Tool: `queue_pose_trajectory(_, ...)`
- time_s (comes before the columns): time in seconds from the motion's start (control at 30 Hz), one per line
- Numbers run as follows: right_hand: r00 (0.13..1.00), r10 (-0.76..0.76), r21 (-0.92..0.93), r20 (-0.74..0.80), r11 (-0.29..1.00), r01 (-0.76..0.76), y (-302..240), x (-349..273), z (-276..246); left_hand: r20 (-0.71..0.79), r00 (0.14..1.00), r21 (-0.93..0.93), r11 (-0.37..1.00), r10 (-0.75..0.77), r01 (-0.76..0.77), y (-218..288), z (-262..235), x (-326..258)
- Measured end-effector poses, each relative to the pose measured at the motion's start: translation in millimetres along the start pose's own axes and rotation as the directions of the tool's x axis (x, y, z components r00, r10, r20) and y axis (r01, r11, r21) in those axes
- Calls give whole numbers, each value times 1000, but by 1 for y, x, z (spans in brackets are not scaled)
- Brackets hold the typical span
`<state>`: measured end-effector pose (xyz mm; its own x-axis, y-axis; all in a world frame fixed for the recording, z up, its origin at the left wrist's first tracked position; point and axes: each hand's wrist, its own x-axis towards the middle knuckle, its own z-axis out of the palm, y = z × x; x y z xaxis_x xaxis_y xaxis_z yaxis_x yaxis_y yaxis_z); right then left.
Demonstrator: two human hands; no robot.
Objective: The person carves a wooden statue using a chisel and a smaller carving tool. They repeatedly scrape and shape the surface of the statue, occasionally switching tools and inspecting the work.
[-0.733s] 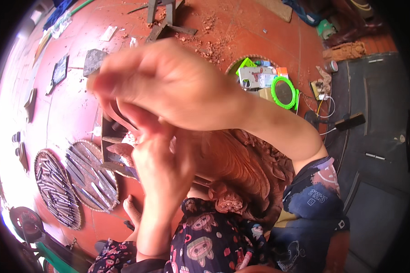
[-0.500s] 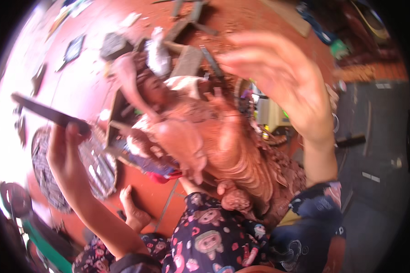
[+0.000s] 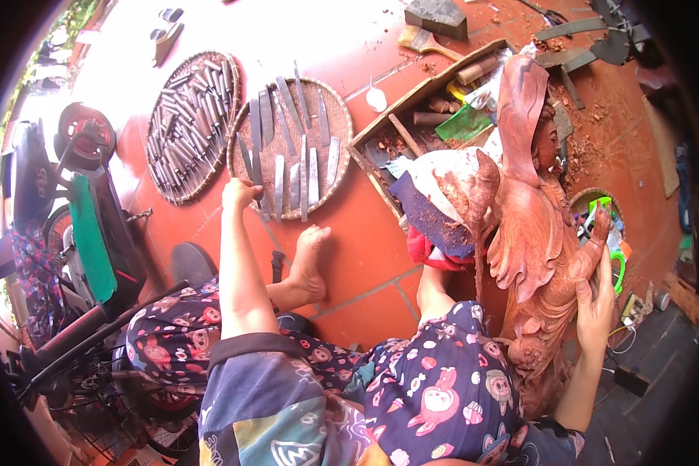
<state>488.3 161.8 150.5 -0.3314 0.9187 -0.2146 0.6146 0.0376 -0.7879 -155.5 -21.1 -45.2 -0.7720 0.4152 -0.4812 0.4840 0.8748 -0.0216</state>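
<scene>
My left hand [image 3: 242,193] is at the near-left rim of a round woven tray [image 3: 342,182], fingers closed around the lower end of a dark, narrow carving chisel [image 3: 245,159]. Several flat metal chisels lie spread across that tray. On my right stands a reddish-brown carved wooden statue [image 3: 524,233], a figure with flowing folds, tilted against my leg. My right hand [image 3: 594,307] rests along its right side, fingers stretched out and palm toward the wood, gripping nothing.
Left of the chisels, a second woven tray [image 3: 154,159] is heaped with dark-handled tools. A wooden box [image 3: 365,159] of mixed items stands beyond the statue, near a brush [image 3: 423,40] and a grey block [image 3: 436,17]. A bicycle [image 3: 85,256] is at far left.
My view has turned toward the left. My left hand has brought the raised dark tool down to the chisel tray. My right hand, lifted before, now lies against the statue.
</scene>
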Motion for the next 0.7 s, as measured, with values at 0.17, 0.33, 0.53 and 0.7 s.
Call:
queue_pose_trajectory(0.17, 999, -26, -165, 32, 986, 31, -8, 3, -4, 118, 992, -67, 996, -42, 50, 7, 21, 4)
queue_pose_trajectory(0.33, 1000, -20, -102, 17, 995, 21, -7, 1, -1, -149, 989, 262, 964, -14, 53, 35, 8, -14)
queue_pose_trajectory(0.53, 1000, 2, -78, 20, 997, 0, -10, 1, 2, -287, 958, -268, 959, 14, -94, 60, 6, 27)
queue_pose_trajectory(0.7, 1000, 20, -94, 0, 995, -20, -12, 0, 3, -489, 870, -241, 968, -57, -72, 81, 4, 79)
